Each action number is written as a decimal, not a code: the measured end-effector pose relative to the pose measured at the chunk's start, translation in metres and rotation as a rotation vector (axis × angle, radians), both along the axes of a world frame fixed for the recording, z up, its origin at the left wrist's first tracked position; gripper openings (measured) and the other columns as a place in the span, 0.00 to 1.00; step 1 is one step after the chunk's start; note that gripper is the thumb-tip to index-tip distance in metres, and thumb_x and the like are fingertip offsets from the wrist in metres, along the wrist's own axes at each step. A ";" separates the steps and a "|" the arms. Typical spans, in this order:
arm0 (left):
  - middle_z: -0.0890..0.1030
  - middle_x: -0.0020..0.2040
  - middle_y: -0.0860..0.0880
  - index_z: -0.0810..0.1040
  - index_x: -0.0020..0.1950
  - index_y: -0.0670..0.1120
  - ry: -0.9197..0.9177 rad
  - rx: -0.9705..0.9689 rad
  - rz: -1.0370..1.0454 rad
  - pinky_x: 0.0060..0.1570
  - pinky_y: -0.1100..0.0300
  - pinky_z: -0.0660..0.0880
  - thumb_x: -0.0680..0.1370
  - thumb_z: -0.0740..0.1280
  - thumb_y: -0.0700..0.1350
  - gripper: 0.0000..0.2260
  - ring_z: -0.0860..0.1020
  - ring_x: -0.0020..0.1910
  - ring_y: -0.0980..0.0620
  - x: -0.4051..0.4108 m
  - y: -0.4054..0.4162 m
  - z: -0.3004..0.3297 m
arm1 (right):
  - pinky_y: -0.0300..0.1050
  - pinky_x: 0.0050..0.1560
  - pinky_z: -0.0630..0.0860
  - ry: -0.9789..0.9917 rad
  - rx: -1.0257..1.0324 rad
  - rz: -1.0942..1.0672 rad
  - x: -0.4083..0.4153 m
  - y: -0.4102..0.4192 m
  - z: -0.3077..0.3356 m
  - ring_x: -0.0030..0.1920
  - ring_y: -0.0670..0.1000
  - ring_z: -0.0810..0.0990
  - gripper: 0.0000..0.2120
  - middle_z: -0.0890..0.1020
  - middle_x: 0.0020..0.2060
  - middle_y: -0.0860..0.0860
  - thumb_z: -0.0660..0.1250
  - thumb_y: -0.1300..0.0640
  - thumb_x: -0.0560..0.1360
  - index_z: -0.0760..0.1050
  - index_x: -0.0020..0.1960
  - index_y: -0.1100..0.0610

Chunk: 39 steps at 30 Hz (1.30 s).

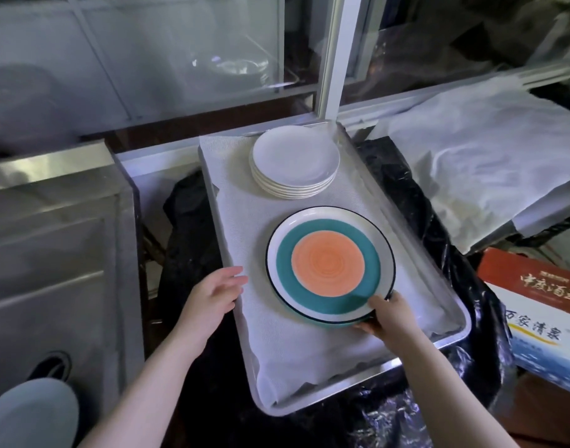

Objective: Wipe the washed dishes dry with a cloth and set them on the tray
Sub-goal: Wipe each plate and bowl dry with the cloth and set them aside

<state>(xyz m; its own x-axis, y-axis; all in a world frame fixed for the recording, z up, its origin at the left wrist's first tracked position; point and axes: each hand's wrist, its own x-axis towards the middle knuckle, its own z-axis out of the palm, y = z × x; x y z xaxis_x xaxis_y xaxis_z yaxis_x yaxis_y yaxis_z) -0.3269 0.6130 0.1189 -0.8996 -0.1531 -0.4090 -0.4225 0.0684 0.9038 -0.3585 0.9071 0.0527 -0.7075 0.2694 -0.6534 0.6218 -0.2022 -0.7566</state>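
The right hand [387, 315] pinches the near rim of the coloured plate [328, 266], thumb on top, lowering it onto the cloth-lined tray [451, 334]. The left hand [217, 294] hovers beside it, fingers relaxed, holding nothing. Beyond the fingers sits a stack of white plates [295, 161], already placed. Nothing blocks the plate's spot; how many dishes remain is unseen.
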 end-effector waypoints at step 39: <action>0.63 0.74 0.60 0.64 0.74 0.57 0.211 -0.875 -0.367 0.63 0.63 0.65 0.80 0.62 0.48 0.22 0.69 0.69 0.55 0.175 -0.180 -0.010 | 0.39 0.59 0.68 0.879 0.946 1.047 0.124 -0.245 0.070 0.59 0.53 0.76 0.15 0.80 0.57 0.49 0.66 0.58 0.75 0.77 0.61 0.53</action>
